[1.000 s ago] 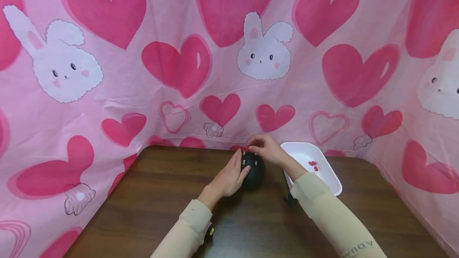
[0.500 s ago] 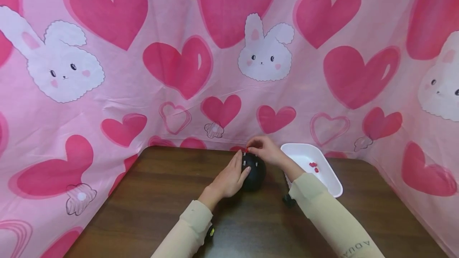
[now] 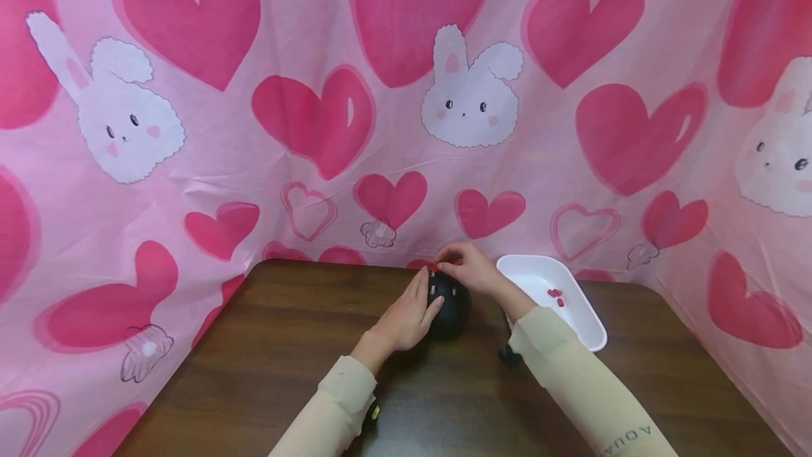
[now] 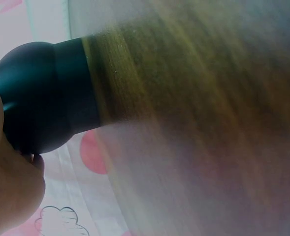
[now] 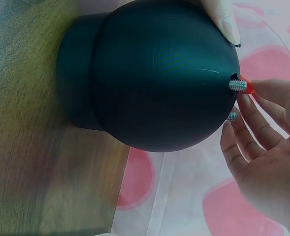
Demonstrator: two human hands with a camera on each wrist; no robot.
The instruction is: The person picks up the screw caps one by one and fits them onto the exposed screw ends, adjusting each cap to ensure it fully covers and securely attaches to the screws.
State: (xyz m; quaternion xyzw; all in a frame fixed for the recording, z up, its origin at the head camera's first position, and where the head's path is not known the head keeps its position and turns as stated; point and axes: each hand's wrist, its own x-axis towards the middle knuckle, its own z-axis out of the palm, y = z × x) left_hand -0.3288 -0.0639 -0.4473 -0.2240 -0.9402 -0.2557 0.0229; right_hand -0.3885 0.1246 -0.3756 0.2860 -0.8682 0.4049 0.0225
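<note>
R hand [image 3: 468,269] still pinches red cap [image 5: 249,88] on ball [image 3: 452,321], 11 o'clock; L hand [image 3: 404,316], fingers straightish, at 9. Little chg., cap prob. unfinished.

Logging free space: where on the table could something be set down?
Bare: the table between its left edge and the left hand, and right of the white tray. Crowded: around the black dome, the right hand at its studs.

A rounded black object [image 4: 39,101] with a narrower base is touched by the left hand [image 4: 16,189]. It is supported by a wooden table [image 4: 199,73], backed on the far side by patterned cloth [image 4: 68,189].
</note>
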